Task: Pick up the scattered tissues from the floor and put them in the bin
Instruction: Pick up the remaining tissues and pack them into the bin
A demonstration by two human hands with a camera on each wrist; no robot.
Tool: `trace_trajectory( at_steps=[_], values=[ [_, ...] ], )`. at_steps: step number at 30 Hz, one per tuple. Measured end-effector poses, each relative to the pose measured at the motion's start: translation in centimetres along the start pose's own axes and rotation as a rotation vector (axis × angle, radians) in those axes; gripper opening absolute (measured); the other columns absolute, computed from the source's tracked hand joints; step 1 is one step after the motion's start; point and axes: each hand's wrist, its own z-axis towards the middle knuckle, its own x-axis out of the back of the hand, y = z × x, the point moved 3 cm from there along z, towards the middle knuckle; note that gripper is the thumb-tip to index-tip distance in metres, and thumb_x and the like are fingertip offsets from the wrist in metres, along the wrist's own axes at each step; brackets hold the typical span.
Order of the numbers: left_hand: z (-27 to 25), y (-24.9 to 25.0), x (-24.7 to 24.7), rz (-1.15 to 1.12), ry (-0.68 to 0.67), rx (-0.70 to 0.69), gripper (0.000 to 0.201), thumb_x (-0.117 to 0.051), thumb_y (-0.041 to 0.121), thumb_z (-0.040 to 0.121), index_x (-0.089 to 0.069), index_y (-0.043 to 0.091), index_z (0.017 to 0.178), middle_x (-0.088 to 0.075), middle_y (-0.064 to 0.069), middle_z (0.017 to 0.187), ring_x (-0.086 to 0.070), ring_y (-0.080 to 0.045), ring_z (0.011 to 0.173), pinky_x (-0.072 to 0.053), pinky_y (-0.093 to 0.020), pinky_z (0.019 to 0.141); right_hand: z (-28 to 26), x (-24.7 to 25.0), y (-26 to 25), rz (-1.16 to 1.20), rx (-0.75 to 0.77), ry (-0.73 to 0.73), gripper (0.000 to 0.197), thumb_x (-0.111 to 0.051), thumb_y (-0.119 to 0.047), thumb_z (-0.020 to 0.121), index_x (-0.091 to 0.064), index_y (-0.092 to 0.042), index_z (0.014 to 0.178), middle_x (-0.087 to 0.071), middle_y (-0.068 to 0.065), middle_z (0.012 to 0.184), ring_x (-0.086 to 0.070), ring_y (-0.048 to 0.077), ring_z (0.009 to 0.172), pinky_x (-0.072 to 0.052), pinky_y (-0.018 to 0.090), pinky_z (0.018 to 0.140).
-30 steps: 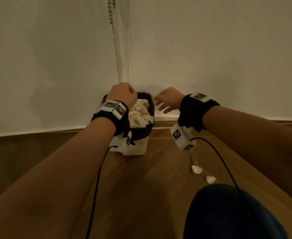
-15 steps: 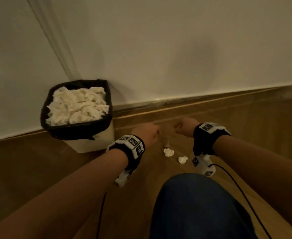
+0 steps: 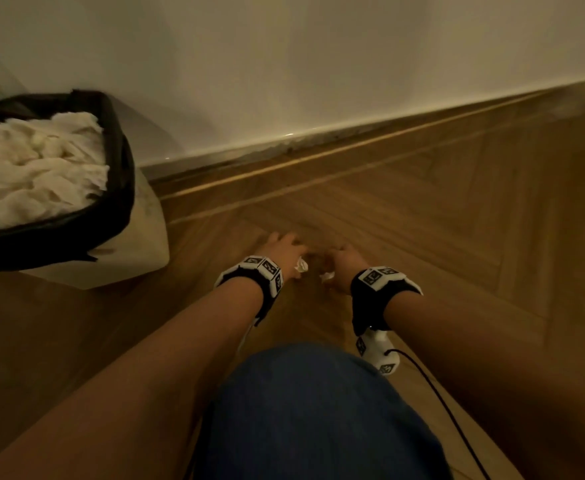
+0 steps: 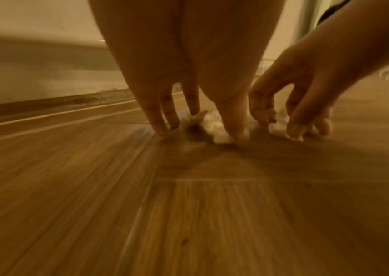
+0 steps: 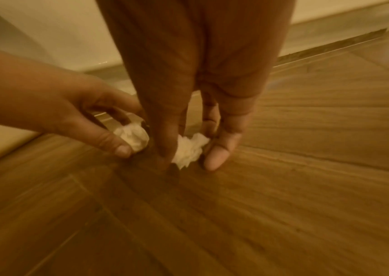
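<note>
The left hand (image 3: 284, 252) pinches one crumpled tissue (image 5: 133, 137) and the right hand (image 3: 344, 263) pinches a second tissue (image 5: 188, 149), both wads on the floor (image 3: 422, 220) near the person. The bin (image 3: 118, 168), far left, is heaped to its rim. Risk: a light pinch may drop a wad in transit, and added tissues may roll off the heap.

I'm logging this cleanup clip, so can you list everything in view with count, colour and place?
tissues: two crumpled, white, on the floor, left one at the left hand, right one between the right fingers
bin: one, pale with a black liner, against the wall at left, heaped with white tissues
floor: brown wood
wall: white
knee: one, dark blue cloth, near edge
left hand: pinching a tissue
right hand: pinching a tissue
</note>
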Motion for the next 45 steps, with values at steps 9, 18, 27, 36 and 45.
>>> trace_trajectory(
  at_steps=[9,18,27,36,45],
  values=[
    [-0.9,-0.3,0.9,0.035,-0.096,0.177,0.033,-0.046,0.019,0.098,-0.056,0.002,0.124,-0.051,-0.018,0.130,-0.053,-0.031,0.116,-0.043,-0.034,0.094,-0.5,1.1,-1.2,-0.098,-0.035,-0.021,0.032,-0.054,-0.026,0.095,-0.064,0.001,0.110,-0.065,0.015,0.113,-0.060,0.027,0.106,-0.043,0.028,0.078],
    [-7.6,-1.8,7.3,0.054,0.071,0.161,0.033,-0.047,0.013,0.097,-0.054,0.005,0.128,-0.052,-0.013,0.133,-0.050,-0.026,0.122,-0.040,-0.032,0.103,-3.3,6.1,-6.8,-0.072,0.040,0.082,0.027,-0.055,-0.020,0.094,-0.068,0.001,0.106,-0.069,0.015,0.107,-0.066,0.026,0.100,-0.051,0.033,0.090],
    [-17.0,-4.1,16.2,-0.058,0.292,0.220,0.029,-0.050,0.014,0.094,-0.063,0.013,0.119,-0.061,-0.011,0.121,-0.058,-0.027,0.109,-0.045,-0.034,0.090,-10.4,14.9,-16.8,-0.169,0.207,0.344,0.031,-0.055,-0.025,0.093,-0.071,0.001,0.098,-0.070,0.016,0.100,-0.064,0.027,0.098,-0.049,0.032,0.087],
    [-27.5,-7.0,21.9,-0.012,0.606,0.243,0.035,-0.050,0.003,0.089,-0.064,0.017,0.118,-0.063,-0.008,0.119,-0.058,-0.027,0.109,-0.046,-0.035,0.091,-17.0,18.8,-26.3,-0.078,0.392,0.464,0.030,-0.057,-0.022,0.093,-0.072,0.004,0.093,-0.072,0.016,0.097,-0.060,0.018,0.072,-0.051,0.029,0.077],
    [-34.4,-14.4,22.2,-0.003,0.667,0.430,0.025,-0.051,0.022,0.090,-0.071,0.012,0.101,-0.068,-0.011,0.101,-0.063,-0.028,0.091,-0.046,-0.031,0.073,-17.5,17.6,-34.7,-0.032,0.482,0.443,0.024,-0.062,-0.017,0.089,-0.072,0.002,0.099,-0.071,0.017,0.103,-0.067,0.028,0.096,-0.054,0.034,0.088]
  ],
)
